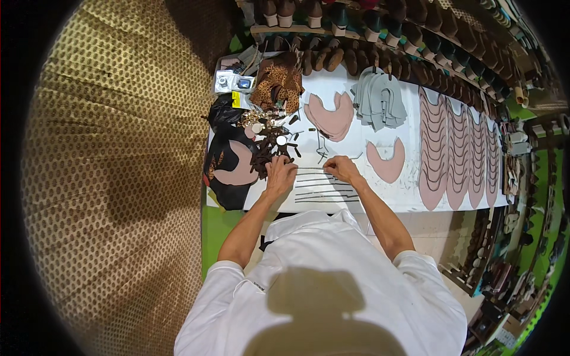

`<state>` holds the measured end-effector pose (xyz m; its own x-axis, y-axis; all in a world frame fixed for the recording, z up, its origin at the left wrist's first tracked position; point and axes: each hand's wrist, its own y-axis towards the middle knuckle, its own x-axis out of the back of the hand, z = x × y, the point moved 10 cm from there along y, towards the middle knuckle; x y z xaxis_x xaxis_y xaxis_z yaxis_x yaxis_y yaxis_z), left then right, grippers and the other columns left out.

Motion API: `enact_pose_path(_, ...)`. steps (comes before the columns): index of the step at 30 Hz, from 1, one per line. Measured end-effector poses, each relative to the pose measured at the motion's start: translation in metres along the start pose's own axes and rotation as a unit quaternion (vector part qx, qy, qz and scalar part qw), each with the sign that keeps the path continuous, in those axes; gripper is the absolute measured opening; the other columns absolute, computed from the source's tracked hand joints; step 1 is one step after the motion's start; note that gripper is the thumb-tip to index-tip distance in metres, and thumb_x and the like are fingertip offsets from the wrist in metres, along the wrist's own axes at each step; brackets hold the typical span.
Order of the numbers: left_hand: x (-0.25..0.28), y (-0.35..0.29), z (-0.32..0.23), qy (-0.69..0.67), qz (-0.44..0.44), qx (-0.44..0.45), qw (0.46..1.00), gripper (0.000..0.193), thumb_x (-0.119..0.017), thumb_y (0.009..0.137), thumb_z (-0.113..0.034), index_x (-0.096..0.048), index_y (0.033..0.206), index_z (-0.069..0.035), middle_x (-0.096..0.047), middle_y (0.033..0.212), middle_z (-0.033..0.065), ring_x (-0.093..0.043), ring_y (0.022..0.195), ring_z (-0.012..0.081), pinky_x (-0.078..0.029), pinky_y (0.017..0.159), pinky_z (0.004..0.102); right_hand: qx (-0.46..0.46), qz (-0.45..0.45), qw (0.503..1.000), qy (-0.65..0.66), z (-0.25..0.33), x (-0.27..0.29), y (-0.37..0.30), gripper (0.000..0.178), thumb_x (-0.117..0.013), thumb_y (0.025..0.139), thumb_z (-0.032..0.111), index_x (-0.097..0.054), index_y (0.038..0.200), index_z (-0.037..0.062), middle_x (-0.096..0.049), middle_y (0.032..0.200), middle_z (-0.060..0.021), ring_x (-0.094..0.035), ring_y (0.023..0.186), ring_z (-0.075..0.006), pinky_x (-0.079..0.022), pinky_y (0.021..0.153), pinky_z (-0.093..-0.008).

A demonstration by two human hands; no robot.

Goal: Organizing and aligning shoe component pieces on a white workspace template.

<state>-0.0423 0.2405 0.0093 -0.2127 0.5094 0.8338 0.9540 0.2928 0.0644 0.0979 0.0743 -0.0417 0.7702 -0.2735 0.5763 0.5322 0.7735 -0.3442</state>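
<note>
My left hand (281, 172) and my right hand (340, 167) are at the white table, fingers pinched at the two ends of a thin dark beaded-looking strip (310, 168). The strip is stretched level between them. Nearer to me, several similar strips (323, 193) lie side by side in rows. Just beyond my left hand is a heap of small dark brown pieces (267, 155), with a white round disc (281, 140) on it. A thin looped cord (321, 145) lies beyond the gap between my hands.
Pink U-shaped pieces (386, 163) lie to the right, with overlapping pink rows (432, 178) farther right. Grey U-shaped pieces (380, 98) are stacked behind. Leopard-print material (279, 82) and a black bag (224, 111) sit at left. Shoes (371, 24) line racks at the back.
</note>
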Motion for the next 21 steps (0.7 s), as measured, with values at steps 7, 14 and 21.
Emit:
enact_pose_path(7, -0.006, 0.01, 0.003, 0.004, 0.005, -0.003, 1.0, 0.011, -0.076, 0.086, -0.021, -0.079, 0.09, -0.011, -0.058, 0.111, 0.0054, -0.049, 0.112, 0.0278, -0.032, 0.094, 0.0481, -0.011, 0.009, 1.0, -0.001, 0.0, 0.0, -0.001, 0.025, -0.076, 0.084, 0.025, -0.081, 0.103, 0.0095, -0.079, 0.097, -0.0113, -0.075, 0.089, -0.0294, -0.059, 0.08, -0.0395)
enact_pose_path(14, -0.006, 0.008, -0.01, 0.061, 0.025, -0.083, 0.994, 0.008, -0.076, 0.086, -0.018, -0.079, 0.089, -0.011, -0.058, 0.113, 0.0047, -0.048, 0.114, 0.0265, -0.033, 0.093, 0.0475, -0.027, -0.006, 1.0, -0.013, -0.004, 0.009, -0.008, 0.025, -0.075, 0.083, 0.026, -0.082, 0.101, 0.0103, -0.079, 0.095, -0.0104, -0.075, 0.088, -0.0309, -0.059, 0.081, -0.0408)
enact_pose_path(21, -0.005, 0.004, -0.015, 0.078, 0.035, -0.101, 0.991, 0.011, -0.076, 0.087, -0.017, -0.08, 0.092, -0.009, -0.06, 0.119, 0.005, -0.049, 0.118, 0.0263, -0.033, 0.095, 0.0481, -0.054, -0.023, 0.997, -0.053, -0.019, 0.029, -0.014, 0.028, -0.075, 0.085, 0.03, -0.082, 0.103, 0.009, -0.079, 0.093, -0.0123, -0.076, 0.086, -0.0309, -0.059, 0.08, -0.0405)
